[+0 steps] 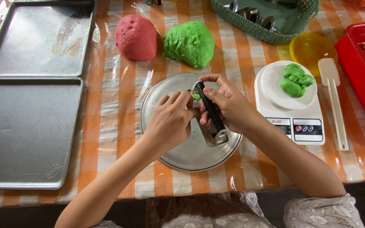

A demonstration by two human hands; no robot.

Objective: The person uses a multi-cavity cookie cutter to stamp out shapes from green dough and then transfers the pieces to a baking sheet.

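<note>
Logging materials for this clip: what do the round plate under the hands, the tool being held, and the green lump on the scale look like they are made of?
Round plate: apparently dull, scuffed metal with a grey sheen. Tool in the right hand: shiny metal blade, black handle, probably plastic. Green lump on the scale: soft matte dough, folded and creased.

The tabletop (115,105) wears an orange-and-white striped cloth under clear plastic. On it lie two baking trays (30,97) at left, a red dough lump (136,37) beside a green dough lump (189,43), a round metal plate (165,152), a white kitchen scale (292,122), a white spatula (334,101), a yellow bowl (309,47), a green basket (271,36) and a red tray (360,80).
</note>
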